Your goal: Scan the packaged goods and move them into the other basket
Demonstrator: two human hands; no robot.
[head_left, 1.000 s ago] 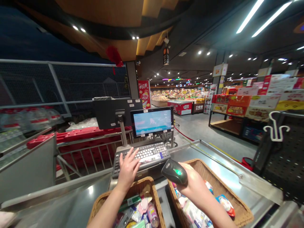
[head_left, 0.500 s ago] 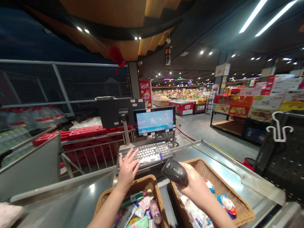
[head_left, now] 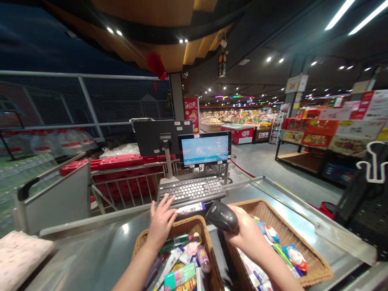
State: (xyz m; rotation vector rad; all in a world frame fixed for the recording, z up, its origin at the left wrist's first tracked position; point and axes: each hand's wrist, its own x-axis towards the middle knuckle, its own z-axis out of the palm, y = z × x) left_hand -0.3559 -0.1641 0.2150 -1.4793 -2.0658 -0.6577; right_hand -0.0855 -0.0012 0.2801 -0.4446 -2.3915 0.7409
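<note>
My right hand (head_left: 247, 232) is closed around a black handheld barcode scanner (head_left: 222, 216), held over the gap between two wicker baskets. My left hand (head_left: 162, 221) is open, fingers apart, above the far rim of the left wicker basket (head_left: 142, 242), its fingertips at the front edge of the grey keyboard (head_left: 191, 190). The left basket holds several small packaged goods (head_left: 182, 266). The right wicker basket (head_left: 315, 262) holds several snack packets (head_left: 291, 254).
A till screen (head_left: 204, 149) and a second monitor's back (head_left: 157, 137) stand behind the keyboard on the steel checkout counter (head_left: 103, 250). A metal railing and red crates are at the left, a pale cushion (head_left: 18, 256) bottom left. Shop shelves and an aisle lie to the right.
My left hand has drawn back from the keyboard toward the left basket's rim. The scanner's green light is no longer visible. The view has shifted left and slightly back.
</note>
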